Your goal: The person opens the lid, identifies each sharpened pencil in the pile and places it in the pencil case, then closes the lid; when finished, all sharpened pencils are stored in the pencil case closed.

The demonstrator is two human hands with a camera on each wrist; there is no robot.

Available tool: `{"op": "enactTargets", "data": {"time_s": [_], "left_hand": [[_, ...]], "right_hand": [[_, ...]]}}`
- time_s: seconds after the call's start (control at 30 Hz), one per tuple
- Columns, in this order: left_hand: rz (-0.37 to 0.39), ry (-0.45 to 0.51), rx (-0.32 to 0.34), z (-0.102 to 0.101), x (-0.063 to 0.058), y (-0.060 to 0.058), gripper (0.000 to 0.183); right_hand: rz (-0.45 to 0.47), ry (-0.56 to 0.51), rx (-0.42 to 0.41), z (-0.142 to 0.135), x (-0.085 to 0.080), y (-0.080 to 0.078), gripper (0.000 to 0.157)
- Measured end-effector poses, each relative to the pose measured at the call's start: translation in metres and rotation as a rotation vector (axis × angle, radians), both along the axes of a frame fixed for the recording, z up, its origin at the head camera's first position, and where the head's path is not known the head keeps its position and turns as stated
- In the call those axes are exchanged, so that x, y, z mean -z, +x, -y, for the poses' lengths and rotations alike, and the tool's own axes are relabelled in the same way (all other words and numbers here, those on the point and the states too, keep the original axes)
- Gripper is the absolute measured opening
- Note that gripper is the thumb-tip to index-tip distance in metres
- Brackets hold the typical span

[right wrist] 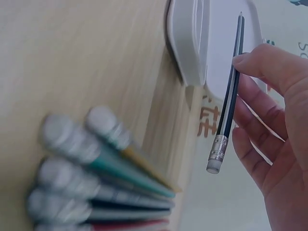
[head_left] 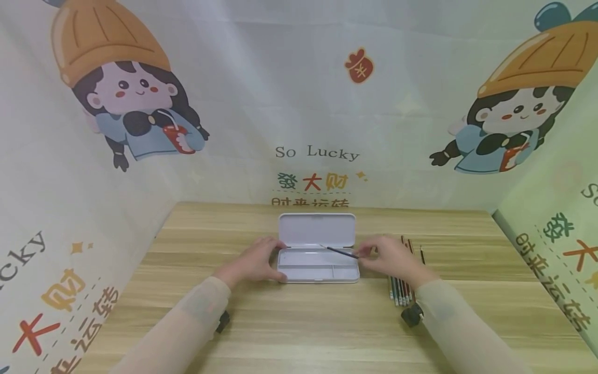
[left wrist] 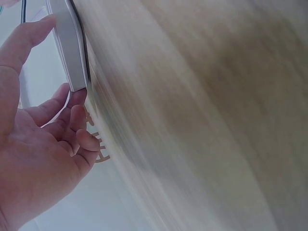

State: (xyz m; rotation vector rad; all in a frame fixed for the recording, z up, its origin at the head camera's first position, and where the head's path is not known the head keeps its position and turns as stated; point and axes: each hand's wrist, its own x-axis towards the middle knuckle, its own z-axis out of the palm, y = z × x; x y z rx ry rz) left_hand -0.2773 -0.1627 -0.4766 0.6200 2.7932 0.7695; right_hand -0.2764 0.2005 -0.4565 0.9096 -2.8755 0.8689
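Observation:
A white pencil case point(head_left: 306, 272) lies with its lid point(head_left: 317, 228) raised at the back, and its tray is divided into compartments. My left hand point(head_left: 254, 261) holds the case's left end, thumb at the near corner and fingers at the far one; the left wrist view shows the thumb on the case rim point(left wrist: 70, 48). Between thumb and fingers my right hand point(head_left: 385, 254) pinches a black pencil point(right wrist: 230, 101) near its middle. The pencil slants over the right part of the tray, its tip pointing left and its eraser end toward the right hand.
Several eraser-tipped pencils point(head_left: 401, 292) in different colours lie side by side to the right of the case, partly under the right forearm. One dark pencil point(head_left: 422, 254) lies slightly apart from them. Behind the wooden table point(head_left: 317, 327) hangs a printed cloth point(head_left: 243, 104).

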Motion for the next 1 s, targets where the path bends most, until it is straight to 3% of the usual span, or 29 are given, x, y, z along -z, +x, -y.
{"op": "enactTargets", "data": {"time_s": [0.47,0.77,1.0], "left_hand": [[0.000,0.012,-0.001,0.001,-0.001,0.001,0.082],[0.005,0.018,0.005,0.001,-0.003,0.001,0.083],[0.012,0.008,0.009,0.000,-0.001,0.000,0.082]], "right_hand": [[-0.071,0.034,-0.145,0.042,0.001,-0.021,0.014],[-0.060,0.068,-0.259,0.070,0.003,-0.033,0.014],[-0.017,0.141,-0.242,0.086,0.006,-0.037,0.013]]}}
